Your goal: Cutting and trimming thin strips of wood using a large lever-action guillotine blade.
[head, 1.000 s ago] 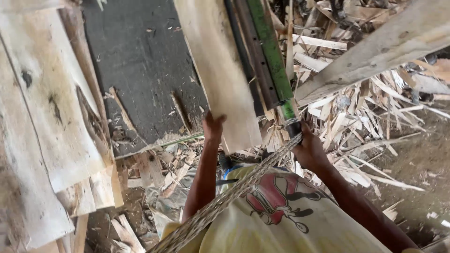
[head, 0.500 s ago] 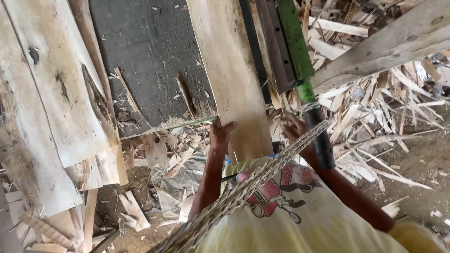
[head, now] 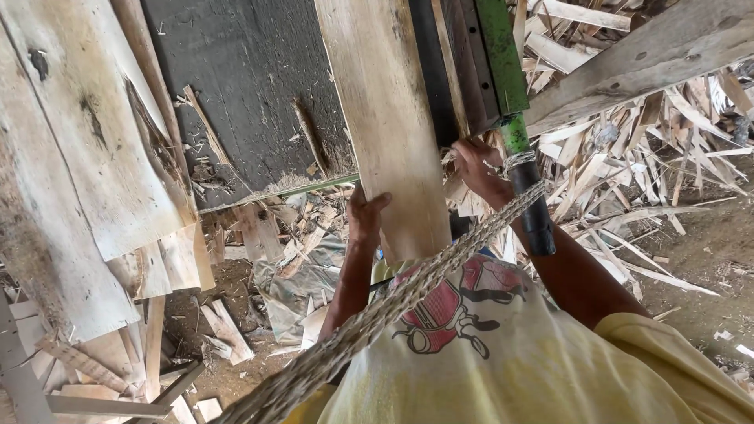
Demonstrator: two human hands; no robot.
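A long pale strip of wood veneer (head: pixel 389 118) lies on a dark flat machine bed (head: pixel 251 86) and hangs over its near edge. My left hand (head: pixel 365 213) grips the strip's near left edge, thumb on top. My right hand (head: pixel 477 169) holds the strip's near right edge, close to a green bar (head: pixel 503 55) with a black handle (head: pixel 538 220). A braided rope (head: pixel 408 298) runs slanting across my yellow shirt, just below both hands.
Wide pale veneer sheets (head: pixel 71 149) lie stacked at the left. Scrap wood strips (head: pixel 628 180) litter the ground at the right and under the bed. A grey wooden beam (head: pixel 652 55) crosses the upper right. Bare dirt ground (head: pixel 707 259) shows at the right.
The view has shifted and the strip now sits lower and nearer. My left hand has closed on its near left edge, and my right hand has come up against its right edge.
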